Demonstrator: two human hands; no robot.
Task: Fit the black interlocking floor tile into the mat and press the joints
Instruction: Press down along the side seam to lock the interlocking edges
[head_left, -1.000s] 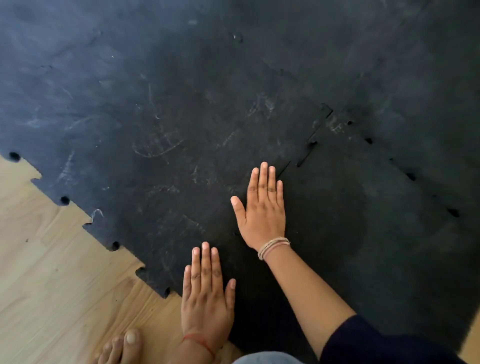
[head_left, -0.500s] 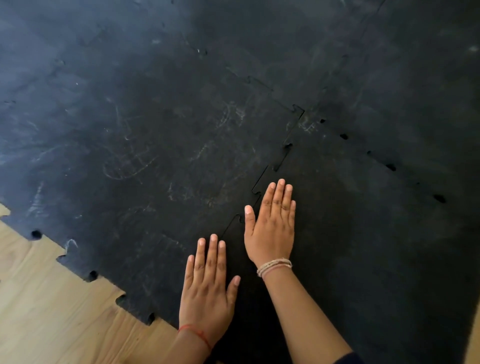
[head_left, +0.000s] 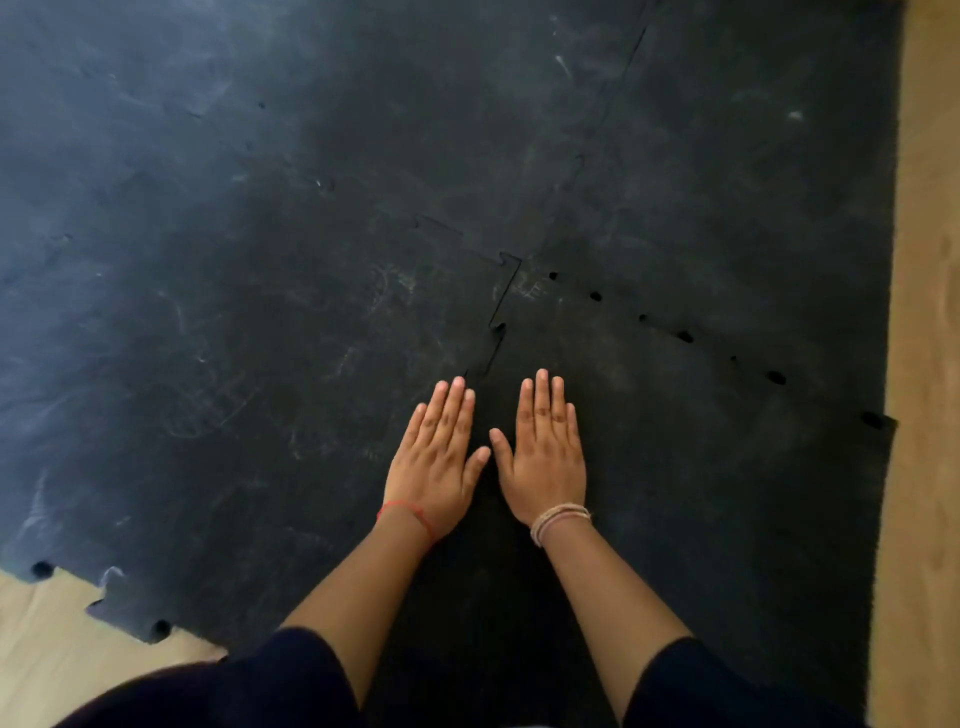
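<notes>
Down on the mat (head_left: 260, 312), left hand (head_left: 436, 462) and right hand (head_left: 545, 457) lie flat, fingers straight, gripping nothing, pressing the fitted tile (head_left: 701, 493) either side of its seam, whose gaping upper teeth (head_left: 501, 327) likely need pressing next.

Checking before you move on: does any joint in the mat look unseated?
Yes. The joint just beyond the left hand and right hand shows an open dark gap along its teeth; it looks not fully pressed.

Black floor tile (head_left: 649, 467) lying flat in big black mat (head_left: 260, 312), zigzag joint (head_left: 498, 317) gaping a little.
</notes>
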